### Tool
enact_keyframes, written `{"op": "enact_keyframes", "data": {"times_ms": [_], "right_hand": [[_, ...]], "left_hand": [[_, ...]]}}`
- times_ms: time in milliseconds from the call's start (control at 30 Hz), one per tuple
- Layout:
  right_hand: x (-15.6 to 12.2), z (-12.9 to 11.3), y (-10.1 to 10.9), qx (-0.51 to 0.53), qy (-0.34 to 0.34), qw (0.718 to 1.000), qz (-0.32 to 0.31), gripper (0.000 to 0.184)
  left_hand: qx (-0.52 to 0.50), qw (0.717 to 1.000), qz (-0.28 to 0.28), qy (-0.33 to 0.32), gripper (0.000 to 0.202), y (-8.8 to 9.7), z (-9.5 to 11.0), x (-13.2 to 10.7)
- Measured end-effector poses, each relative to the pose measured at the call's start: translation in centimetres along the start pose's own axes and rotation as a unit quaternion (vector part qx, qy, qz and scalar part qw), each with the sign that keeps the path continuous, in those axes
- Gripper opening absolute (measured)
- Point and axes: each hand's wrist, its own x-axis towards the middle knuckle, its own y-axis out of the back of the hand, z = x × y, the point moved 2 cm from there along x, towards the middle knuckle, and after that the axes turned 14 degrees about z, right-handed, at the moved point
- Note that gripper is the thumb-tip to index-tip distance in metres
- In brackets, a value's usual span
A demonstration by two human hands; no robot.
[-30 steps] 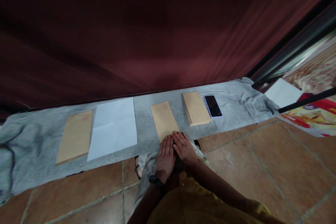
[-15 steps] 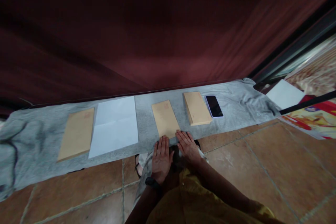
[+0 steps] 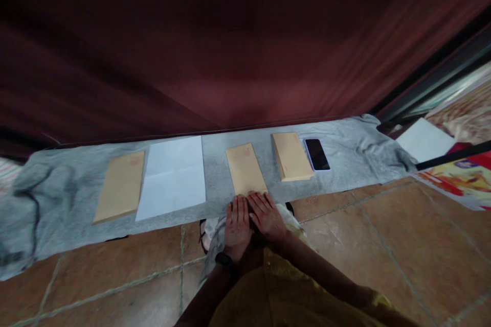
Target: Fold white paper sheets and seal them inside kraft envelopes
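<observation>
A single brown paper envelope (image 3: 245,168) lies on the grey cloth in front of me, a faint red print near its far end. Flat on its near edge rest the fingertips of my left hand (image 3: 238,222), which wears a dark wristband. My right hand (image 3: 268,217) lies beside it, fingers stretched out over the same edge and touching the envelope. Both hands are open, palms down. To the right is a stack of brown envelopes (image 3: 293,156). On the left, white paper sheets (image 3: 174,176) with a faint crease lie next to another pile of brown envelopes (image 3: 120,186).
A phone (image 3: 317,154) with a pale purple edge lies right of the stack. The grey cloth (image 3: 353,148) covers a long narrow surface against a dark red curtain (image 3: 245,61). Tiled floor (image 3: 345,245) runs in front; a colourful printed sheet (image 3: 460,176) is at far right.
My right hand has slid left along the envelope's near edge, closer to my left hand. The view has shifted slightly; the envelopes, paper and phone keep their places on the cloth.
</observation>
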Motion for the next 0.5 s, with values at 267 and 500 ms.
{"op": "enact_keyframes", "data": {"times_ms": [267, 500], "right_hand": [[-1.0, 2.5, 0.6, -0.036, -0.041, 0.998, 0.013, 0.054], [-1.0, 2.4, 0.9, -0.034, -0.039, 0.998, 0.033, 0.058]], "left_hand": [[0.004, 0.999, -0.045, -0.005, 0.08, 0.4, -0.4, 0.2], [0.019, 0.999, -0.048, -0.004, 0.073, -0.1, -0.3, 0.0]]}}
